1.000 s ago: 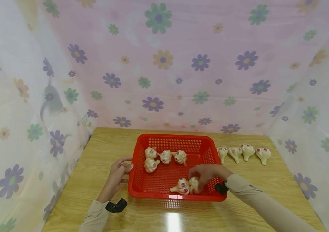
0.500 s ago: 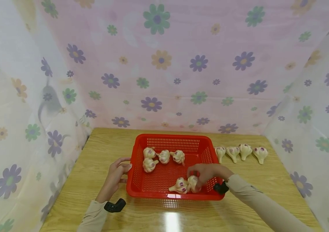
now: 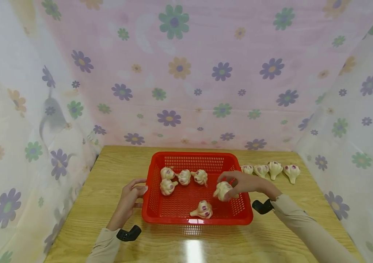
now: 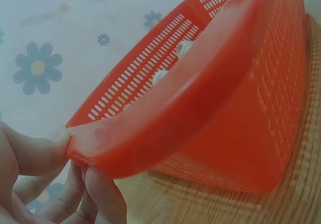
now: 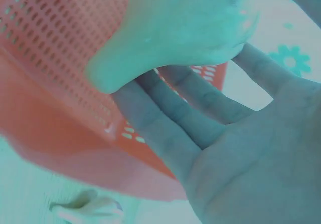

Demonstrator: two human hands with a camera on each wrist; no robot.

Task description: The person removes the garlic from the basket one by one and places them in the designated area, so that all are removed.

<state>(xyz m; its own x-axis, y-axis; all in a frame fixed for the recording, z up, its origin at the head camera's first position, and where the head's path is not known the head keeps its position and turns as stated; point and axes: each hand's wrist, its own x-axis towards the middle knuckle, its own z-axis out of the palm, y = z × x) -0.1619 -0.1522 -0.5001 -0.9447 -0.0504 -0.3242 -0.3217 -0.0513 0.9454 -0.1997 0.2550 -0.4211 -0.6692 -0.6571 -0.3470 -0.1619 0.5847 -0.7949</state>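
Note:
My left hand [image 3: 128, 199] grips the left rim of a red plastic basket [image 3: 193, 221], thumb on top and fingers below, as the left wrist view shows close up. Over the basket's right part, my right hand [image 3: 243, 182] holds a garlic bulb [image 3: 223, 190], cream with purple marks. In the right wrist view this garlic bulb [image 5: 170, 28] is large, its stem pointing to the lower left, with fingers [image 5: 155, 118] curved around it. Another garlic bulb [image 3: 203, 209] lies near the basket's front wall. Several more, including one garlic bulb [image 3: 184, 177], sit at the back left inside.
On the wooden table [image 3: 120, 160], several garlic bulbs stand in a row right of the basket, the outermost garlic bulb [image 3: 292, 172] at the far right. A flowered curtain [image 3: 186, 91] encloses the table at the back and both sides.
My right hand has lifted the garlic bulb from beside the one at the front wall, moving it up and toward the back. The left hand keeps its grip on the rim.

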